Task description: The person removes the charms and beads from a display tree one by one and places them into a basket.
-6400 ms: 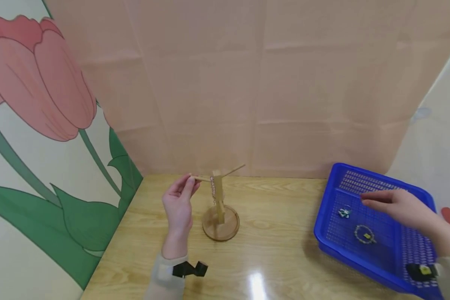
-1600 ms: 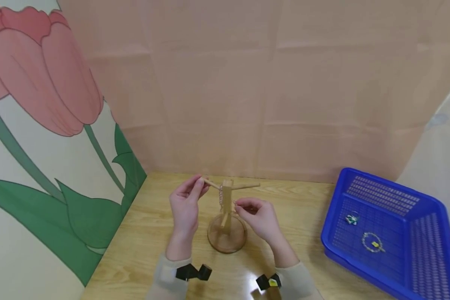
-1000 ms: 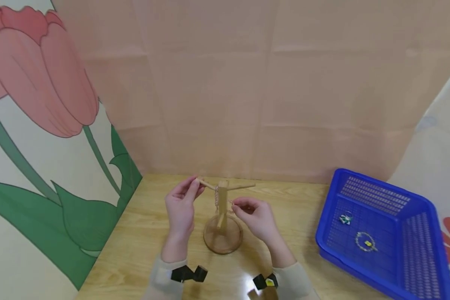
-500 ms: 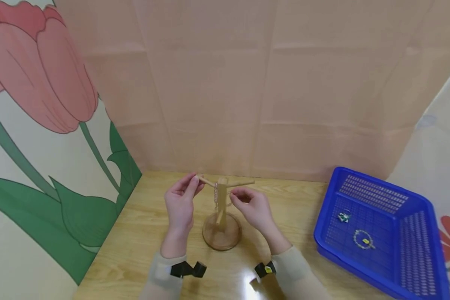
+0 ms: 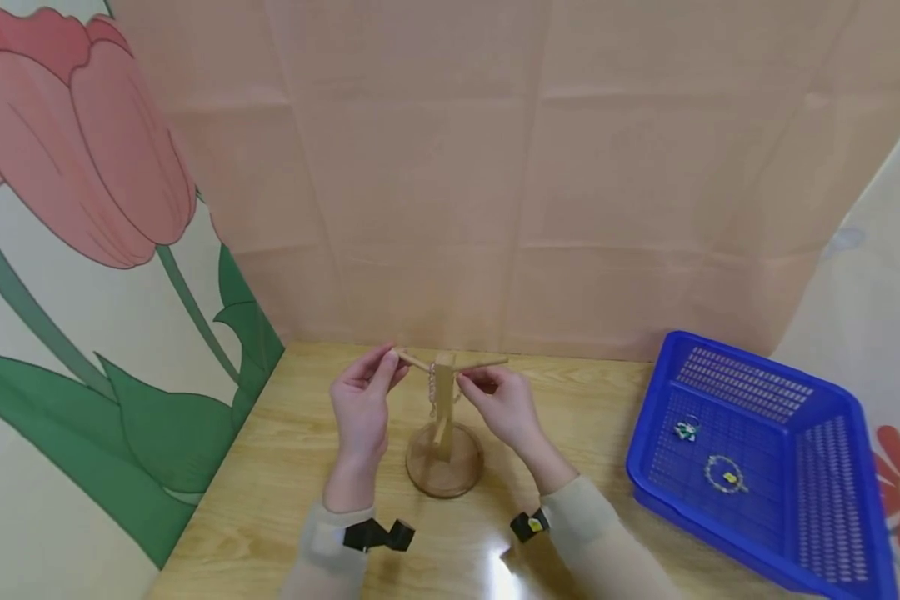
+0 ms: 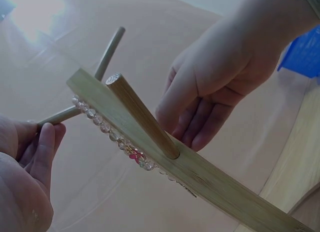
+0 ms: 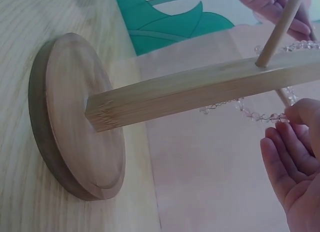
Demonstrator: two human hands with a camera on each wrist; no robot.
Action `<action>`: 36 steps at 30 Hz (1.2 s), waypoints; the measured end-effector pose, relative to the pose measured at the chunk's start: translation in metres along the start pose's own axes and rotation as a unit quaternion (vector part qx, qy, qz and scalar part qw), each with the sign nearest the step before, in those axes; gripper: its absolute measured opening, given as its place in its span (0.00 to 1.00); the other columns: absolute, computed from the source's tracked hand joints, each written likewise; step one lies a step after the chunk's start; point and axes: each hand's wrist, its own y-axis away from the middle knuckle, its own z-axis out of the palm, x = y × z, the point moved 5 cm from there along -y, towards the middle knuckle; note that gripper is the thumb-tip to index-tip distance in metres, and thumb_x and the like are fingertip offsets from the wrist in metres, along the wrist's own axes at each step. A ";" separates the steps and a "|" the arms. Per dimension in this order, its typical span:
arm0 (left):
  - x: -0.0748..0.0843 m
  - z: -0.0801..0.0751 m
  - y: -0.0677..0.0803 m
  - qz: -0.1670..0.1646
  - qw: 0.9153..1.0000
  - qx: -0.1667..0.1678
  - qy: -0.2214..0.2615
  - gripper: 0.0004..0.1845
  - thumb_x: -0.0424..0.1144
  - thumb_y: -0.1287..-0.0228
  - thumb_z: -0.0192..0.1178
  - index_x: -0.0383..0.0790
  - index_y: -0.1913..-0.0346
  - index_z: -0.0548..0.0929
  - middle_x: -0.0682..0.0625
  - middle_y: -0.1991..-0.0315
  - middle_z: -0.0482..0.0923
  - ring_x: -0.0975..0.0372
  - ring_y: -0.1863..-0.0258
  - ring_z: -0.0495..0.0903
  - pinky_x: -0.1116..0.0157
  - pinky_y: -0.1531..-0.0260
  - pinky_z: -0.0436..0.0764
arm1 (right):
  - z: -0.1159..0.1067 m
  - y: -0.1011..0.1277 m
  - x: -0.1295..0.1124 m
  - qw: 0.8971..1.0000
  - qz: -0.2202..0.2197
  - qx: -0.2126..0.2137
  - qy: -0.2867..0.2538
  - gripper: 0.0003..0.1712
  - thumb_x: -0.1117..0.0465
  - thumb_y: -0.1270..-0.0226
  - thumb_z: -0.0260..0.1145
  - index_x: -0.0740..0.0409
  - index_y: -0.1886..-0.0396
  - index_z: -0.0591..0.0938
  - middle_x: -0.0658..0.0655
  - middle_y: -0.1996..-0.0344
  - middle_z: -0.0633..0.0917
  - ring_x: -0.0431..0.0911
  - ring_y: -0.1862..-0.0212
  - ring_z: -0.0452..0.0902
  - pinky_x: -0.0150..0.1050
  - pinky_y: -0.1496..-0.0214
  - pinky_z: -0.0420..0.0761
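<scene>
A wooden jewelry stand [image 5: 442, 403] with a round base [image 7: 82, 117] stands upright on the table, its pegs pointing several ways. My left hand [image 5: 360, 408] pinches the end of the left peg [image 6: 64, 114] between thumb and fingers. From that peg, close against the post [image 6: 215, 178], hangs a bracelet of clear, pinkish beads [image 6: 106, 126] with a small red piece among them. On the post's other side, my right hand [image 5: 504, 407] pinches part of the bead strand [image 7: 256, 116] between thumb and index finger, just below the right peg [image 5: 483, 363]. The post hides part of the bracelet.
To the right, a blue plastic basket [image 5: 832, 400] holds a small green-and-white trinket [image 5: 686, 429] and a pale beaded bracelet with a yellow piece [image 5: 724, 475]. A pinkish cloth [image 5: 420, 167] hangs behind the wooden table [image 5: 270, 483].
My right hand has come from over the basket to the stand, then risen a little along the post with the bracelet's strand. My left hand keeps its pinch on the peg.
</scene>
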 end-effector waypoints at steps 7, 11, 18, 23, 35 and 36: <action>-0.002 0.000 -0.001 -0.005 1.000 -0.001 0.004 0.07 0.25 0.27 0.67 0.33 0.52 0.91 0.37 0.57 0.90 0.58 0.59 0.92 0.61 0.52 0.93 | -0.002 -0.007 -0.002 1.000 -0.014 0.002 0.008 0.03 0.63 0.27 0.75 0.57 0.59 0.93 0.52 0.65 0.93 0.44 0.64 0.89 0.38 0.60 0.93; -0.002 0.000 -0.001 -0.005 1.000 -0.002 0.006 0.06 0.26 0.26 0.67 0.33 0.52 0.91 0.41 0.58 0.91 0.58 0.59 0.92 0.61 0.51 0.92 | -0.002 -0.010 -0.004 1.000 -0.014 0.001 0.011 0.03 0.64 0.27 0.75 0.56 0.58 0.94 0.53 0.64 0.93 0.45 0.63 0.90 0.39 0.59 0.94; -0.001 0.001 -0.001 -0.002 1.000 -0.001 0.011 0.06 0.26 0.27 0.67 0.34 0.53 0.92 0.31 0.56 0.89 0.58 0.59 0.92 0.61 0.51 0.92 | -0.001 -0.012 -0.008 1.000 -0.008 0.004 -0.010 0.05 0.65 0.27 0.74 0.60 0.56 0.93 0.59 0.53 0.92 0.48 0.59 0.91 0.37 0.57 0.93; 0.000 0.000 0.000 -0.002 1.000 0.000 0.008 0.06 0.26 0.27 0.68 0.33 0.53 0.92 0.23 0.53 0.85 0.57 0.59 0.92 0.61 0.52 0.93 | -0.001 -0.012 -0.008 1.000 -0.008 0.010 -0.019 0.06 0.66 0.28 0.75 0.62 0.55 0.92 0.61 0.52 0.92 0.49 0.59 0.91 0.35 0.57 0.93; 0.000 0.001 -0.002 -0.008 1.000 0.003 0.003 0.06 0.25 0.27 0.67 0.34 0.53 0.92 0.30 0.55 0.89 0.58 0.59 0.92 0.62 0.52 0.93 | -0.001 -0.015 -0.007 1.000 -0.010 0.017 -0.021 0.06 0.67 0.28 0.74 0.62 0.54 0.92 0.59 0.59 0.93 0.49 0.60 0.90 0.32 0.59 0.91; 0.000 0.001 -0.002 -0.009 1.000 0.002 0.003 0.06 0.25 0.27 0.67 0.34 0.53 0.92 0.33 0.56 0.90 0.58 0.59 0.92 0.62 0.52 0.93 | -0.001 -0.015 -0.007 1.000 -0.009 0.017 -0.022 0.06 0.67 0.28 0.75 0.62 0.54 0.92 0.59 0.59 0.93 0.49 0.60 0.90 0.32 0.59 0.91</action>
